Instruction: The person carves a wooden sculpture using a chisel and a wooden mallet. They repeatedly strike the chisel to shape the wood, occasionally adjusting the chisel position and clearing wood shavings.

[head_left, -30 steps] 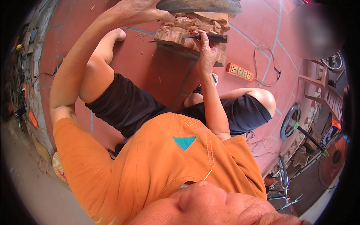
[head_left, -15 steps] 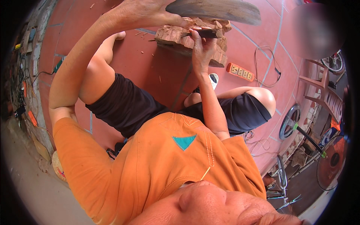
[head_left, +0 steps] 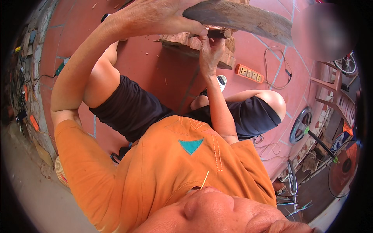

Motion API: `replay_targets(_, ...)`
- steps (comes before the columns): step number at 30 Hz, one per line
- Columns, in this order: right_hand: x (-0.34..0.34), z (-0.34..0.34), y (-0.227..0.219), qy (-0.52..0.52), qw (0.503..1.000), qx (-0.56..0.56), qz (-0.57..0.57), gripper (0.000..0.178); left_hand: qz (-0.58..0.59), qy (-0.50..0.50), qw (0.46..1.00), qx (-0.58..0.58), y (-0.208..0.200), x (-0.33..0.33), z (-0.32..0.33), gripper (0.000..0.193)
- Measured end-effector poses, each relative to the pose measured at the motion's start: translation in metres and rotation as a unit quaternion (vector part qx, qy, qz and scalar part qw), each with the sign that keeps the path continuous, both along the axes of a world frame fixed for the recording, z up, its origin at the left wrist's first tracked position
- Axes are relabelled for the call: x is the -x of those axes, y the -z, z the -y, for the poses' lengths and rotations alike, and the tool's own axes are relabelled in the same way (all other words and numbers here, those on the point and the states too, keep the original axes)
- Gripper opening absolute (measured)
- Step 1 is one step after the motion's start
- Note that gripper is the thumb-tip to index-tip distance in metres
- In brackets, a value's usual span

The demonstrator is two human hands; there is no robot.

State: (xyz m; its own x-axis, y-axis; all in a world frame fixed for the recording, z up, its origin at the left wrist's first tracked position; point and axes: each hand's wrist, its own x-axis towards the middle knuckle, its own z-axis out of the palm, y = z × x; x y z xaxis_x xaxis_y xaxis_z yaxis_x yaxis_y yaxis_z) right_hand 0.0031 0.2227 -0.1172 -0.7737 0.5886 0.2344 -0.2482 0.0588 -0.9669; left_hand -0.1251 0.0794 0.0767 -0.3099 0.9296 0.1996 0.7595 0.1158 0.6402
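Observation:
My left hand (head_left: 167,18) grips a long, weathered grey piece of wood (head_left: 243,18), used like a club, by its left end. This wood hangs above a rough reddish-brown carved wooden block (head_left: 180,46) on the floor and hides much of its top. In my right hand (head_left: 211,54), closed fingers hold a dark, narrow chisel (head_left: 217,33) against the block. The thumb tip of my left hand comes close to those fingers; I cannot tell whether they touch.
An orange power strip (head_left: 249,73) lies right of the block, its cable (head_left: 276,48) looped beyond. Wood chips (head_left: 147,53) dot the red tiles. Further right are a pink plastic chair (head_left: 336,93), a wheel (head_left: 300,125) and a fan (head_left: 345,167). Cables and tools line the left wall.
My left hand has moved right and slightly down, bringing the grey wood over more of the block. My right hand has stayed in place with the chisel.

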Motion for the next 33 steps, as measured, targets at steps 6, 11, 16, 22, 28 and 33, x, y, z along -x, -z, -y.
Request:
replay_targets(6,0.002,-0.003,0.003,-0.006,0.998,0.067,0.016,0.028,0.014,-0.012,0.995,0.098,-0.002,-0.001,-0.002,0.072)
replay_targets(11,0.004,-0.001,0.003,-0.001,0.997,0.078,-0.002,0.029,-0.048,0.009,0.986,0.158,0.006,0.003,0.000,0.070)
replay_targets(16,0.004,-0.004,0.004,0.002,0.998,0.061,0.023,0.027,-0.084,0.020,0.991,0.102,0.006,0.001,0.001,0.069)
replay_targets(22,0.002,-0.004,0.001,0.006,1.000,0.025,0.004,0.026,-0.066,0.003,0.997,0.050,-0.003,-0.005,-0.006,0.070)
replay_targets(28,0.005,-0.003,0.000,-0.011,0.994,0.110,0.001,0.022,-0.128,0.003,0.968,0.216,0.007,0.010,-0.002,0.073)
replay_targets(33,0.003,-0.003,0.004,-0.011,0.997,0.075,-0.007,0.020,-0.095,-0.005,0.995,-0.007,0.000,-0.003,-0.009,0.073)
